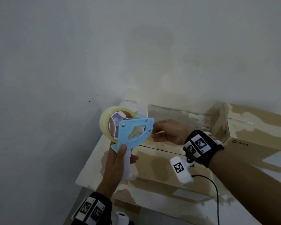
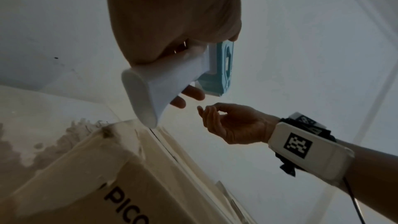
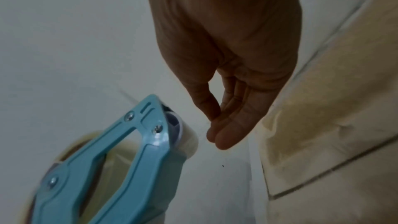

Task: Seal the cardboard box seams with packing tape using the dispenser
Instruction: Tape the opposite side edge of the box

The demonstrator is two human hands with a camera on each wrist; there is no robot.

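My left hand (image 1: 118, 161) grips the white handle (image 2: 150, 88) of a light blue tape dispenser (image 1: 133, 132), held up above the left end of a worn cardboard box (image 1: 161, 166). A roll of clear tape (image 1: 106, 124) sits on its far side. My right hand (image 1: 162, 132) hovers just right of the dispenser's front end (image 3: 159, 125), fingers nearly straight, thumb tip against the index finger (image 3: 217, 135). No tape shows between them. The right hand (image 2: 226, 122) is above the box top, not touching it.
A second cardboard box (image 1: 253, 127) marked PICO stands at the right, against the first. A pale wall (image 1: 136, 54) closes off the back and left. A black cable (image 1: 216, 192) hangs from my right wrist over the box.
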